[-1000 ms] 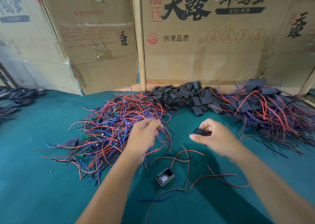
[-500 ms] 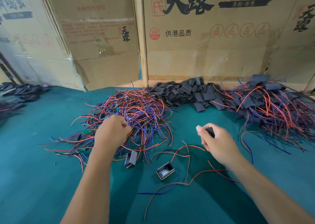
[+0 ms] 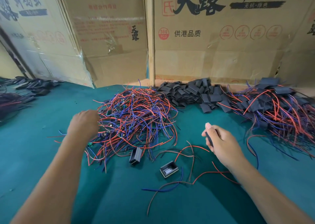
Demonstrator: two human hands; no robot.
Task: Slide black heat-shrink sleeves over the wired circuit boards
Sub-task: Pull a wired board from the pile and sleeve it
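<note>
A tangled heap of wired circuit boards (image 3: 136, 114), with red and blue leads and small green boards, lies on the green table (image 3: 51, 155). My left hand (image 3: 83, 123) is at the heap's left edge. Its fingers curl down into the wires, and what they hold is hidden. My right hand (image 3: 223, 145) hovers to the right of the heap and pinches one flat black heat-shrink sleeve (image 3: 209, 138) between thumb and fingers. A pile of loose black sleeves (image 3: 192, 92) lies at the back. Boards wearing sleeves (image 3: 276, 107) are heaped at the right.
Two small black boxes (image 3: 135, 155) (image 3: 169, 169) and a few loose wires (image 3: 192, 155) lie in front of the heap. Cardboard cartons (image 3: 221, 53) wall off the back. More dark sleeved parts (image 3: 30, 89) lie at the far left.
My left hand has moved from the middle of the wire heap to its left edge. This uncovered one black box. My right hand has stayed in place and still pinches the sleeve.
</note>
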